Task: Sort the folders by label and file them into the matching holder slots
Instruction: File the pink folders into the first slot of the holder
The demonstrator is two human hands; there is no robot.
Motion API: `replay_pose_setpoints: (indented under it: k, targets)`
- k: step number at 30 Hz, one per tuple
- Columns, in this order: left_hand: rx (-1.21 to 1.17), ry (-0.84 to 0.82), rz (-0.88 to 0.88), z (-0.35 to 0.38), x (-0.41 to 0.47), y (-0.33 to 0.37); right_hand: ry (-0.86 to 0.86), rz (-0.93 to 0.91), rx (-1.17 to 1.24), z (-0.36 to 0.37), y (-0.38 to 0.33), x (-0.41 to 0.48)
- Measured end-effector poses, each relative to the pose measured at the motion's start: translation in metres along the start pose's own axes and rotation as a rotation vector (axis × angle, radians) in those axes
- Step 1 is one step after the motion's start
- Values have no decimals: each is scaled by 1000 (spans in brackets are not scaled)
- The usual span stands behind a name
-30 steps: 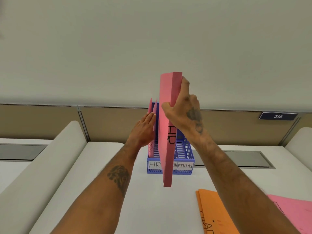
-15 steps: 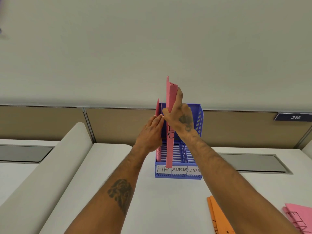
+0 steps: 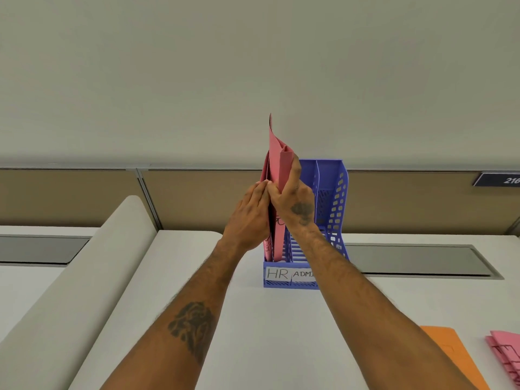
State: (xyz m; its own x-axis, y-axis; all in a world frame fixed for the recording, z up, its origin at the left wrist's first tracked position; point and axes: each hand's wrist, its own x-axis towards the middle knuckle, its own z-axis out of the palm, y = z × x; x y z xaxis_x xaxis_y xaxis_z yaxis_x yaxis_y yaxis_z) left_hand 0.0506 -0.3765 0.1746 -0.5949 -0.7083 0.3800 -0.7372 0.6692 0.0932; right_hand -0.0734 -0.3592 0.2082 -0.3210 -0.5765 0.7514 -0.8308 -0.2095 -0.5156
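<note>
Right hand [image 3: 292,199] pinches your thin pink card folder [image 3: 277,167], light and floppy; grip lower, near the blue plastic holder [image 3: 330,192]. Left hand [image 3: 250,218] lies flat, bracing filed folders.

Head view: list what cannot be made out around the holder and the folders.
- Third slot label on the blue holder: hidden behind the right forearm; only HR and part of ADMIN show.
- Writing on the pink folder held by the right hand: mostly covered by both hands.
- Folders already in the HR slot: the left hand hides them, so no count.
- Orange folder and pink folders: cut off by the frame edge, labels unreadable.
</note>
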Motion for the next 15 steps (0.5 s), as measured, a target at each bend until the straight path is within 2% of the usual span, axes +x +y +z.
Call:
replay_pose_setpoints:
  k: [6, 15]
  targets:
    - [-70, 17, -4, -6, -3, 5, 6, 8, -103, -3, 16, -26]
    - [-68, 18, -6, -13, -5, 9, -215, 142, -230, 8, 37, -51]
